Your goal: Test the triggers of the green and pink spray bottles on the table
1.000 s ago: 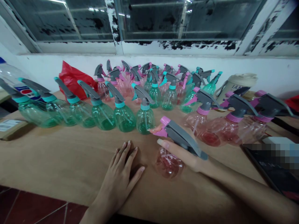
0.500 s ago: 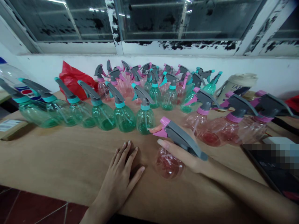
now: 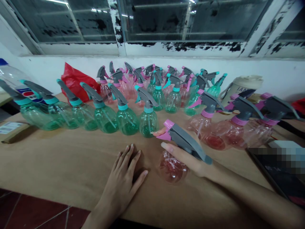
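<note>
On tabletop [image 3: 71, 159], green bottles [image 3: 128, 121], pink bottle [image 3: 173, 167] gripped

Recorded in head view: left hand [image 3: 122, 183] and right hand [image 3: 193, 163], both bare. Noted on left hand: slender build, long tapering fingers [image 3: 126, 161], nails [image 3: 132, 146] grown out past the flesh, thumbnail [image 3: 145, 172] rounded at the end. Noted on right hand: slim build, partly hidden from view; thumbnail long, smooth, projecting well clear of the tip. Observed also: left forearm [image 3: 98, 213], bare, cut off at lower edge; right forearm [image 3: 254, 192], bare, slim, widening away from a narrow wrist [image 3: 211, 168].
</note>
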Motion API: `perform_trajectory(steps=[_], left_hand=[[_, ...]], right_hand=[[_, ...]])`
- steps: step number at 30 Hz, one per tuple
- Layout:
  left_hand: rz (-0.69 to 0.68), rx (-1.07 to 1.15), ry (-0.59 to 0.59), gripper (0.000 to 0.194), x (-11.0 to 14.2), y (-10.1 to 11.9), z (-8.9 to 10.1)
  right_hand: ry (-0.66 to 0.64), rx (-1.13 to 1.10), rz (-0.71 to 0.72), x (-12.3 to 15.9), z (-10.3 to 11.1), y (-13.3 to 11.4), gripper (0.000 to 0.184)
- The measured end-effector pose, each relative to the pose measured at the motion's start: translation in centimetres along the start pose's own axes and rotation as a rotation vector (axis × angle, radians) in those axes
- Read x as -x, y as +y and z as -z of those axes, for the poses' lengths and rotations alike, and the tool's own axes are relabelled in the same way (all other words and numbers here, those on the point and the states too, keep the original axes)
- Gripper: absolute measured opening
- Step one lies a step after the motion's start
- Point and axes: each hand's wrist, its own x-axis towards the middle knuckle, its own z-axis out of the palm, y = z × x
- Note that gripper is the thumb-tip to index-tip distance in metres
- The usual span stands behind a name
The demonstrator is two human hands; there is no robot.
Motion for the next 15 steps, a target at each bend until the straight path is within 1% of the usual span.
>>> perform_trajectory(steps=[6,11,13,15], left_hand=[[-0.010,-0.021,0.013,0.052,0.00,0.00,-0.12],[-0.001,-0.006,0.001,0.050,0.04,0.02,0.00],[0.002,-0.001,0.001,0.051,0.06,0.00,-0.02],[0.009,0.003,0.002,0.051,0.08,-0.03,-0.07]], right_hand=[[-0.035,0.032,0.069,-0.47,0.25,-0.46,0.010],[-0.047,0.036,0.094,-0.73,0.42,-0.56,0.014],[-0.062,0.026,0.091,-0.78,0.41,-0.55,0.012],[-0.042,0.004,0.094,-0.79,0.38,-0.52,0.008]])
